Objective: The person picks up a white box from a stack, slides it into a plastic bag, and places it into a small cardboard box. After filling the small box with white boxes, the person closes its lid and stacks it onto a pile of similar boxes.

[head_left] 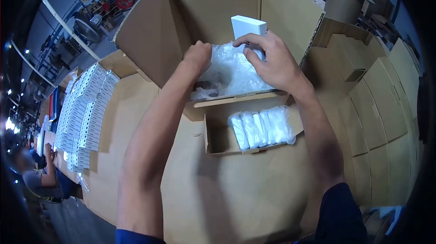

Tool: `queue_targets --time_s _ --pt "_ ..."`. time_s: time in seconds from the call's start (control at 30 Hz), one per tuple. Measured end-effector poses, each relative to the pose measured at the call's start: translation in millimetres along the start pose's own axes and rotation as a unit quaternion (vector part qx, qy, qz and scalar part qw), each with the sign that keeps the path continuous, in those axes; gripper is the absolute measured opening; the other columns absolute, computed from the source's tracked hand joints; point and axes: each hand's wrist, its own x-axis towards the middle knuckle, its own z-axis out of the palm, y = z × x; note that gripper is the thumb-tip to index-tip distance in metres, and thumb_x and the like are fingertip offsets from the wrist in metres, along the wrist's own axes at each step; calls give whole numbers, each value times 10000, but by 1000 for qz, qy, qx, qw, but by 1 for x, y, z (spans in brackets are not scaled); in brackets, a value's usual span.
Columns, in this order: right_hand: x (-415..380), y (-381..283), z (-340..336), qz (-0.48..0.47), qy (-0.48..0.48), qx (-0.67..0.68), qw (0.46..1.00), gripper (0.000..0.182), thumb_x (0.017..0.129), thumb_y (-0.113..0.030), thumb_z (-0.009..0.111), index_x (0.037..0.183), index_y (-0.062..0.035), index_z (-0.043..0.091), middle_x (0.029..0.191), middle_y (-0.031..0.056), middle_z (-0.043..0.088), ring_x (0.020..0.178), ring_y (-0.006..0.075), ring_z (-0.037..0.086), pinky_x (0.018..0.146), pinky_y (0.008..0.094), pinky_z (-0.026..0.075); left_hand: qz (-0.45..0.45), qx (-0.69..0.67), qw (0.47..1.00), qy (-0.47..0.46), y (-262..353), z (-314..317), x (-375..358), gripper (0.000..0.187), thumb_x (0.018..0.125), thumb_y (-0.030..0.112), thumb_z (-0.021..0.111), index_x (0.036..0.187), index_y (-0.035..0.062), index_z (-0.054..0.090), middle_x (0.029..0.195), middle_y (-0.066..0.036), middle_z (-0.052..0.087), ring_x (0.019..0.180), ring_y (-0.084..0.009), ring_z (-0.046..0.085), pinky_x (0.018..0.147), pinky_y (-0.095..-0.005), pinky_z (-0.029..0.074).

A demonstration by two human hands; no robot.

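Observation:
My right hand (268, 58) grips a white box (249, 26) between thumb and fingers, above the large open cardboard carton (218, 10). Below the box, clear plastic wrap (236, 73) fills the lower part of the carton. My left hand (198, 58) is at the left side of that plastic with its fingers curled; whatever they pinch is hidden. In front of the carton lies a small open cardboard box (218, 140). Several white items in clear wrap (262, 128) stand in a row in its right part, and its left part shows bare cardboard.
Stacks of small white boxes (86, 112) stand on the left of the cardboard-covered table (227, 198). Flattened and folded cardboard (381, 121) lies at the right. Another person (41, 176) sits at the far left. Machinery stands in the background.

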Motion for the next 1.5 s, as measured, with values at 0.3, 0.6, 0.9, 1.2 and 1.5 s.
queue_targets --time_s 0.3,0.6,0.9,1.2,1.5 --pt "21 35 1 -47 0 14 999 228 946 -73 631 1147 -80 738 1073 188 622 1009 354 673 950 427 525 -89 -20 992 -89 -32 80 55 283 914 110 596 1136 10 740 1208 -226 703 1122 -414 692 909 -513 597" --pt "37 40 14 -20 -34 -14 999 253 907 -103 636 1131 -56 744 1050 190 684 1040 329 675 962 437 523 -42 8 997 -69 -41 112 58 257 877 110 632 1062 -7 768 1160 -241 725 1080 -389 720 904 -481 603" --pt "49 37 27 -8 -40 -57 998 341 884 -139 639 1197 -52 743 1109 224 672 1112 364 651 1007 438 510 -67 -121 989 42 -38 79 30 493 714 139 862 1131 -65 699 1100 -264 723 1025 -405 719 886 -464 603" --pt "43 48 25 -8 -36 -59 998 376 886 -174 661 1238 -59 726 1179 239 673 1144 375 632 1034 450 493 -90 -242 964 59 -37 48 39 326 843 138 658 1105 -51 699 1030 -333 693 1082 -453 678 922 -498 553" --pt "65 21 14 18 44 -31 998 827 746 -501 864 1416 -83 618 1328 301 606 1225 393 597 1073 459 467 5 -411 886 216 -6 -61 -39 164 1034 131 585 1090 -22 598 936 -205 736 887 -281 747 783 -400 551"
